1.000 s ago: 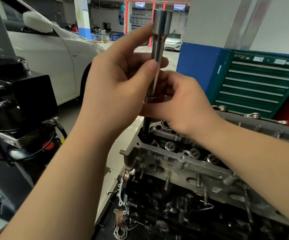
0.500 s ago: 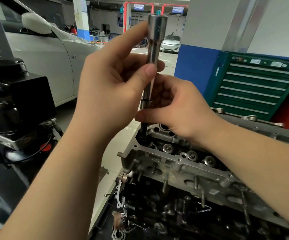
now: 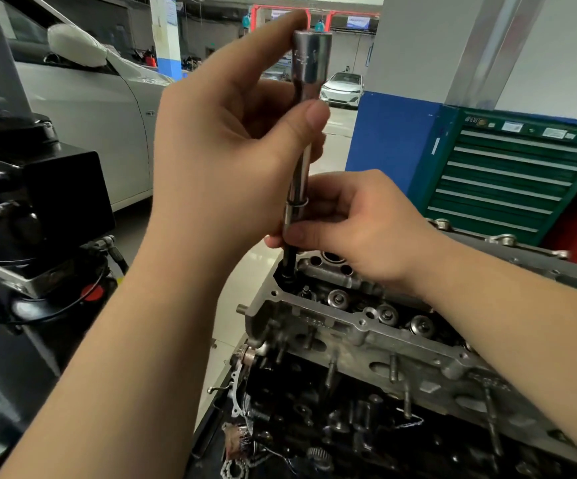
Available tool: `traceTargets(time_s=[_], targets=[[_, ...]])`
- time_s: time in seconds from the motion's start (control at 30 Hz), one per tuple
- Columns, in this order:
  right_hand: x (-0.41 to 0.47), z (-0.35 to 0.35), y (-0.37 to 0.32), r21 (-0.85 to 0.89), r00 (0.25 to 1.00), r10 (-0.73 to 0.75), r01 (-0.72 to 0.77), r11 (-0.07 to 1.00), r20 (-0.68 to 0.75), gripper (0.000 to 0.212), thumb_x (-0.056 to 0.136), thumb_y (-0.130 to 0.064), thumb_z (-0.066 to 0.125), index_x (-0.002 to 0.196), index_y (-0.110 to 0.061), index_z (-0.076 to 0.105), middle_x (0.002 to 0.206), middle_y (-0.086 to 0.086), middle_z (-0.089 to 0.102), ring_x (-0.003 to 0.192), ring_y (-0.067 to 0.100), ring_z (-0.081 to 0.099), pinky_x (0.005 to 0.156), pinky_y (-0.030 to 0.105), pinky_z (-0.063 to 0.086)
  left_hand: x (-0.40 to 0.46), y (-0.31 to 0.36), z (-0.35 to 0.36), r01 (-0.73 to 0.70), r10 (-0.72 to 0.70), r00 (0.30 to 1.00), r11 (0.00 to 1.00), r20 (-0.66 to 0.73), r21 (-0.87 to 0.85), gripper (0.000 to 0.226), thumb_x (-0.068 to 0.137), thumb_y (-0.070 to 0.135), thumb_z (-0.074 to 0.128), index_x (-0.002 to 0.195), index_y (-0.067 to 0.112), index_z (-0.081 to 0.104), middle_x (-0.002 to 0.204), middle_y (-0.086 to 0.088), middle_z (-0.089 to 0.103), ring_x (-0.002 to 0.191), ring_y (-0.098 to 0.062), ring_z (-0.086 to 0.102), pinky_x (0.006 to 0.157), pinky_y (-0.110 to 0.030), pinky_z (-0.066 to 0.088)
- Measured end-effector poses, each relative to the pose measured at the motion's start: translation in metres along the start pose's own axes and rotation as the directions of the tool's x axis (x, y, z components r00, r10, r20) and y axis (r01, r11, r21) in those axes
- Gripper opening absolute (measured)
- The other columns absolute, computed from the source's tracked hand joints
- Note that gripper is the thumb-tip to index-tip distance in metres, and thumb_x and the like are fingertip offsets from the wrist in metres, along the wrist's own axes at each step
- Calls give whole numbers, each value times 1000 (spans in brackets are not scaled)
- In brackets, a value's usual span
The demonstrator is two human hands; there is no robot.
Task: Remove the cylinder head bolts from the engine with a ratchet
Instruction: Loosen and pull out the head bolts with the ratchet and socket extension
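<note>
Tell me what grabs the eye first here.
Centre frame, the left hand and right hand both grip a long chrome extension bar, standing upright with its tip in the near corner of the cylinder head. Behind on the right sits a green tool chest; on the left, a white car.

floor [image 3: 338, 133]: pale, glossy | on it: white car [image 3: 83, 108] (left), green tool cabinet [image 3: 508, 181]

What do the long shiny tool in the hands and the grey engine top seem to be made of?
The long shiny extension bar with socket end looks like chrome-plated steel: mirror-bright, with sharp reflections. The grey cylinder head looks like cast aluminium: dull, rough and matte, with oily stains. Neither can be confirmed by look alone.
</note>
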State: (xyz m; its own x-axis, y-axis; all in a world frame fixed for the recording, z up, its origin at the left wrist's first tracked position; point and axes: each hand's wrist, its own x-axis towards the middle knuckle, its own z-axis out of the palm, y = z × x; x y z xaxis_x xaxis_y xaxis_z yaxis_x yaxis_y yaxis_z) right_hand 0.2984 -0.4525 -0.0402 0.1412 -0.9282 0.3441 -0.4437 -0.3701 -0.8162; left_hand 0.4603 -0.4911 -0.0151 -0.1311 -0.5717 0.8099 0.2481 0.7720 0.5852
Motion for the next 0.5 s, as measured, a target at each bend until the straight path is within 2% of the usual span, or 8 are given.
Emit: traceTargets(time_s=[0.07,0.13,0.2,0.27,0.3,0.37,0.43,0.5], targets=[[2,0,-3,-38,997,6,-9,999,-79,27,77,-10,89,99,-17,73,94,2,81,94,20,78,95,48,59,1,-2,-1,102,-91,994,976,62,-194,61,96,-7,64,152,9,46,97,-17,78,86,-32,78,80,-44,64],[3,2,-3,-70,992,8,-16,997,-123,31,72,-15,93,94,-19,73,91,2,80,89,20,78,91,49,61,4,-1,-3,179,-152,982,936,111,-301,53,99,-7,61,148,8,50,100,-19,78,90,-37,77,83,-46,63],[3,5,-5,-98,989,8,-23,995,-150,32,69,-21,95,92,-21,73,89,0,80,85,19,78,88,50,62,7,3,-1,208,-185,978,925,101,-319,30,101,5,62,130,11,64,97,-18,76,85,-37,76,83,-50,63],[2,6,-4,-142,983,-13,-13,990,-182,32,66,-30,95,89,-26,73,85,-6,79,81,13,77,84,49,62,5,9,10,239,-235,971,911,52,-336,13,102,29,63,107,20,72,87,-11,71,74,-27,68,73,-44,59],[1,7,-4,-168,980,-18,-16,986,-197,29,64,-37,91,85,-33,72,81,-13,77,76,5,74,77,44,62,2,13,18,261,-271,962,910,15,-321,18,102,40,60,99,26,70,83,-5,67,71,-21,62,68,-41,52],[-1,12,-13,-314,983,-85,30,949,-162,7,64,-50,66,71,-51,66,66,-36,64,61,-13,61,55,13,50,-4,17,34,254,-273,960,945,-69,-204,26,103,54,51,98,33,64,79,9,59,70,-13,53,67,-33,44],[-4,13,-24,-409,991,-99,56,911,-85,20,69,-42,46,59,-55,58,55,-49,47,54,-25,49,42,3,37,-7,21,47,195,-208,970,975,-124,-111,28,102,59,49,104,32,57,74,18,50,67,-8,49,66,-26,41],[-6,8,-22,-246,999,-48,49,968,11,38,77,-29,47,60,-61,61,52,-42,49,51,-20,50,45,-1,33,-4,20,51,172,-185,969,981,-162,-90,30,101,59,51,98,29,54,71,12,45,63,-11,44,63,-30,39]])
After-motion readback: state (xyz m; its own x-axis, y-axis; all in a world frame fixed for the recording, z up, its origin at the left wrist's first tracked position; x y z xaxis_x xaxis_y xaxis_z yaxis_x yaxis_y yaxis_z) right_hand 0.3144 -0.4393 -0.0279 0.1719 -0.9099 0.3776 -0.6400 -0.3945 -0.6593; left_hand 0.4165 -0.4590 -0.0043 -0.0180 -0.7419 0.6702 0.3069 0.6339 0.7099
